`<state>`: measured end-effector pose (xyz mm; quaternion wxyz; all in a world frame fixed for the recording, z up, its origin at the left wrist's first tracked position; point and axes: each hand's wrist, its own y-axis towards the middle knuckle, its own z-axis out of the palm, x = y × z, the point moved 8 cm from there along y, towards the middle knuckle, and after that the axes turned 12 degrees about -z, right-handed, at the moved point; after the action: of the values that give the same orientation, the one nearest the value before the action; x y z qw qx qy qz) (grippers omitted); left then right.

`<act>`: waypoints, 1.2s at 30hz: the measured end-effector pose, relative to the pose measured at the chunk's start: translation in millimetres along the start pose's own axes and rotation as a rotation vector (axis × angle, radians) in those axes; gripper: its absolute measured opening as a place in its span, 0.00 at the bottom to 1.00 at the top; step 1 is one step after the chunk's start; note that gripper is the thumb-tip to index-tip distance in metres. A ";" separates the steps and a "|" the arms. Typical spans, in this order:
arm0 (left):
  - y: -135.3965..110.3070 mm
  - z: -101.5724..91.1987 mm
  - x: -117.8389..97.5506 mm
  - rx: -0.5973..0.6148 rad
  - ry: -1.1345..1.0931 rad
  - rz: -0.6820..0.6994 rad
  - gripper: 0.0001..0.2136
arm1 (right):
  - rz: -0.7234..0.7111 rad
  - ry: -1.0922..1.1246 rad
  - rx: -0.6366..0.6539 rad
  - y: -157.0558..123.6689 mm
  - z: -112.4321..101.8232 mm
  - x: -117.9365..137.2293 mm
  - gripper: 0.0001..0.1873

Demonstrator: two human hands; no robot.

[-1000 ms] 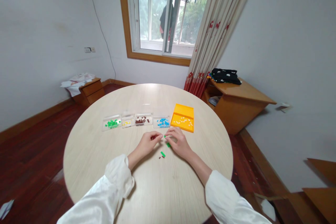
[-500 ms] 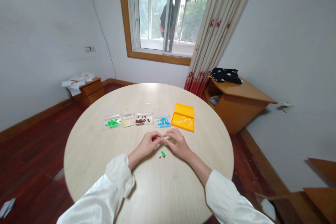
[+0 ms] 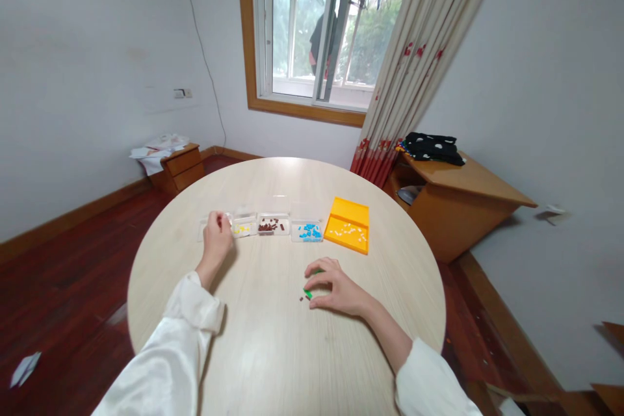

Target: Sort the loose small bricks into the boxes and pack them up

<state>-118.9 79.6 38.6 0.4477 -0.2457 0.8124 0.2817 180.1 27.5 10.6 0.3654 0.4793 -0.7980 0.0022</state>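
Note:
My left hand is over the clear box at the left end of the row, covering most of it. Its fingers are bent together, and whatever they hold is hidden. On the near side of the table my right hand rests with thumb and fingers apart, curved around a small green brick. Another bit of green shows beneath its fingers. Tiny brown pieces lie beside the brick.
Clear boxes hold yellow pieces, brown bricks and blue bricks. An open yellow case with white pieces stands to their right. All sit on a round wooden table.
My hands were together at the table's middle with a small green piece between the fingertips. The left has moved left to the end box; the right has come down beside the loose pieces.

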 end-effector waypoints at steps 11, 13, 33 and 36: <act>29.7 -16.0 38.8 -0.102 0.343 -0.053 0.11 | -0.019 -0.025 0.047 0.1 5.8 0.6 0.10; 28.7 -17.6 37.5 -0.108 0.379 -0.043 0.15 | -0.020 -0.021 0.043 0.0 6.9 0.4 0.09; 8.4 -15.5 4.3 -0.126 0.304 0.078 0.18 | -0.032 -0.008 0.019 3.2 6.6 4.9 0.04; 1.0 -8.3 -3.0 -0.094 0.274 0.119 0.18 | -0.026 0.022 -0.011 4.2 5.1 4.6 0.05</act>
<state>-123.0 75.1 45.1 0.3029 -0.2540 0.8649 0.3093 172.6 24.5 11.0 0.3768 0.4875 -0.7876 -0.0019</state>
